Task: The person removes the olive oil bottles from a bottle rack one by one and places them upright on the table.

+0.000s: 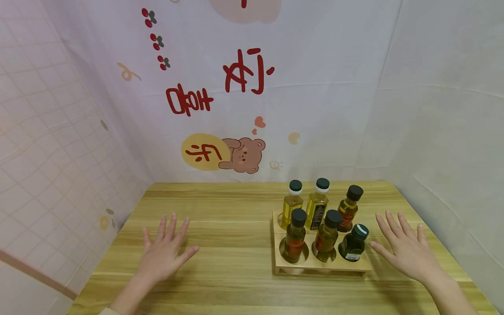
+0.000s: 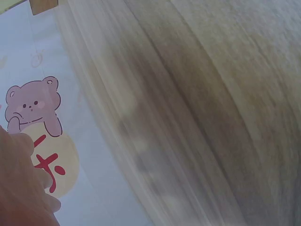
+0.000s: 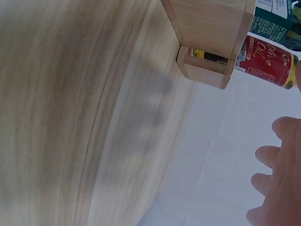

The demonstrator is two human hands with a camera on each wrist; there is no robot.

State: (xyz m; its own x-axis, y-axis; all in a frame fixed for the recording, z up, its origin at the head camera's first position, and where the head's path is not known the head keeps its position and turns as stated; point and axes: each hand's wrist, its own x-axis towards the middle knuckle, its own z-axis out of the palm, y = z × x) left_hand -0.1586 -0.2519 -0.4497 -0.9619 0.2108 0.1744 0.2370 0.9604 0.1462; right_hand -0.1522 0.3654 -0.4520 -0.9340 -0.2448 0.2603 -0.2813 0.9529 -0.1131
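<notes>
Rack (image 1: 311, 265) of bottles (image 1: 317, 214) toward worktop's (image 1: 224, 245) right edge.
Left hand (image 1: 162, 256) near left edge; right hand (image 1: 411, 253) beside rack; fingers spread apart.

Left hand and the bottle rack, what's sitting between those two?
Nothing but bare wooden tabletop lies between the left hand and the rack; the head view shows that.

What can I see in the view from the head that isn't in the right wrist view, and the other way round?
Only the head view: the left hand with its spread fingers, the printed bear and the red characters.

Only the right wrist view: readable "Olive Oil" lettering on a red label, and the rack's end wall up close.

Both: the right hand, the wooden rack holding bottles, the table and the white backdrop.
</notes>
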